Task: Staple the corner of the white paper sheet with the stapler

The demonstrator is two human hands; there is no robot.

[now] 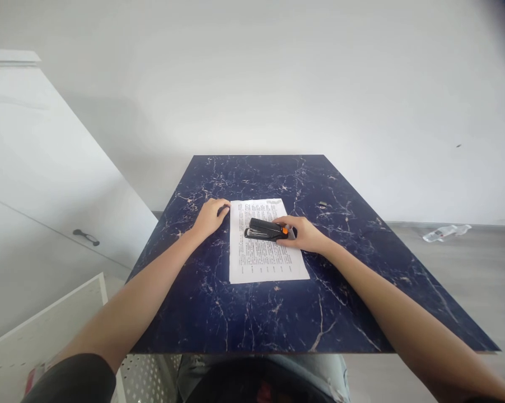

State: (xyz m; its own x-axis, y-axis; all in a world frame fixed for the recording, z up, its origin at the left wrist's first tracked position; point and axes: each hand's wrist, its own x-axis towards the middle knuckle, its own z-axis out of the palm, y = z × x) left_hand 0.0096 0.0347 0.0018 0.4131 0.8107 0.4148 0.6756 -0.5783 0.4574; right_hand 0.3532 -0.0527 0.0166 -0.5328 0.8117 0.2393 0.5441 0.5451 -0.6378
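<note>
A printed sheet of paper (269, 263) lies on the dark blue marble-patterned table (252, 319); whether there is more than one sheet I cannot tell. With thumb and fingers drawn together, my left hand (213, 215) grips the paper at its upper left corner. My right hand (303, 234) is closed around the rear end of a black stapler (264, 228) with an orange part. The stapler is over the middle of the page, its jaw pointing left. Part of its back end is hidden by my fingers.
A small dark object (323, 205) lies on the table beyond my right hand. To the left stand a white cabinet (46, 168) with a black handle (85, 237) and a perforated white basket (143, 378). Clear plastic packaging (445, 233) lies on the floor at right.
</note>
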